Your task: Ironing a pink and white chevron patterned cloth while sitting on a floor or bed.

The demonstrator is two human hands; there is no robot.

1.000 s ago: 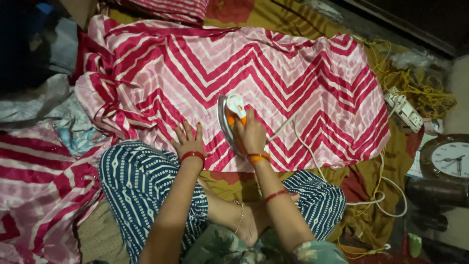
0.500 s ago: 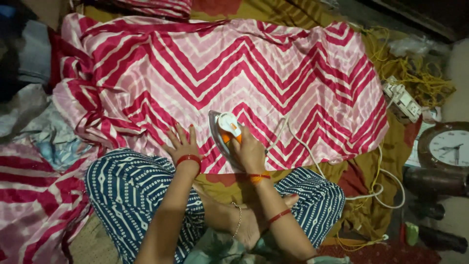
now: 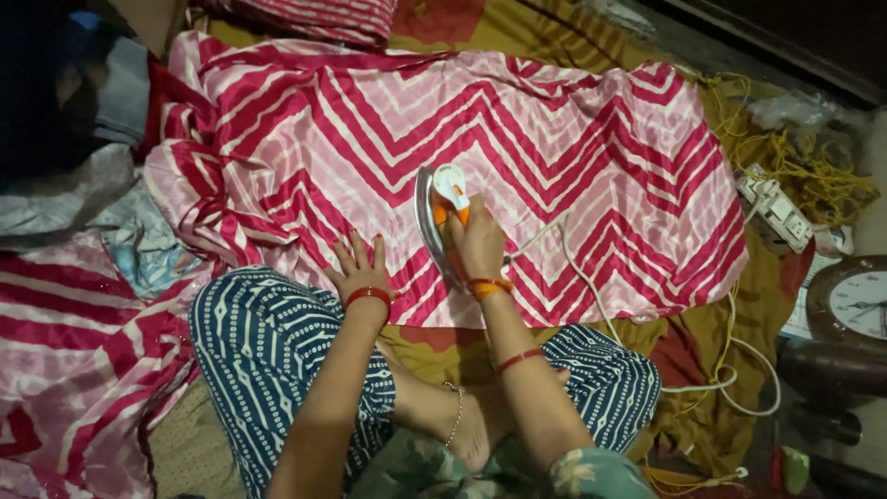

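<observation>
Seated cross-legged, a person closes the right hand (image 3: 479, 245) around the orange handle of an electric iron (image 3: 442, 217) on the near middle of a pink zigzag cloth (image 3: 554, 157), the left hand (image 3: 358, 270) spread flat on its edge. The iron looks heavy and hot-soled, safest gripped by its handle; the satiny cloth seems slippery. Since half a second ago, the iron has slid slightly farther up the cloth.

A mustard-brown sheet (image 3: 545, 42) is covering the floor, and a pink zigzag-striped cloth (image 3: 388, 139) is lying spread flat across its middle. At three o'clock a white power strip (image 3: 774, 211) is resting beside a tangle of yellow cord (image 3: 799, 157). A round wall clock (image 3: 855, 300) is lying at four o'clock. More striped fabric (image 3: 74, 351) is bunching at eight o'clock.
</observation>
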